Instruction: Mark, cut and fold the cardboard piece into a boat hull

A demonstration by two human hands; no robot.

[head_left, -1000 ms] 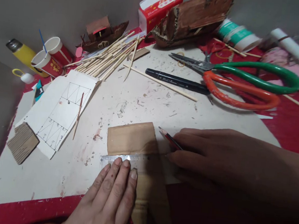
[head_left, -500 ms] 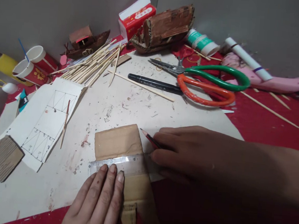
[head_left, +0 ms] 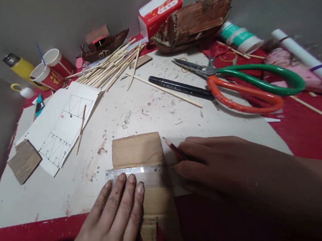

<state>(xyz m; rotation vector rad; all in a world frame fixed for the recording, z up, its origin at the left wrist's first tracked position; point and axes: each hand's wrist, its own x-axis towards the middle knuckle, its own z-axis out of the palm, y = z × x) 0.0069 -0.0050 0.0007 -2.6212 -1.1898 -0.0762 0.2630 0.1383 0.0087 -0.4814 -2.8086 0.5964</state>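
Note:
A strip of brown cardboard [head_left: 138,150] lies on the pale sheet in front of me, with a clear ruler [head_left: 149,173] across it. My left hand [head_left: 117,210] rests flat on the ruler and cardboard, its fingers stretched forward and pressing down. To the right of the cardboard, my right hand [head_left: 215,165] is closed around a pencil [head_left: 174,148], whose sharpened tip points up and left beside the cardboard's right edge. The lower part of the cardboard lies in shadow.
Large scissors [head_left: 244,86], a black marker [head_left: 180,86] and a pile of wooden sticks [head_left: 109,64] lie beyond my hands. A paper with a drawn truss [head_left: 68,128] and a corrugated cardboard piece [head_left: 24,161] are at left. Two model boats [head_left: 196,23] [head_left: 102,43] stand behind.
The view has shifted, so everything appears further right. My left hand stays on the ruler, and my right hand still holds the pencil beside the cardboard.

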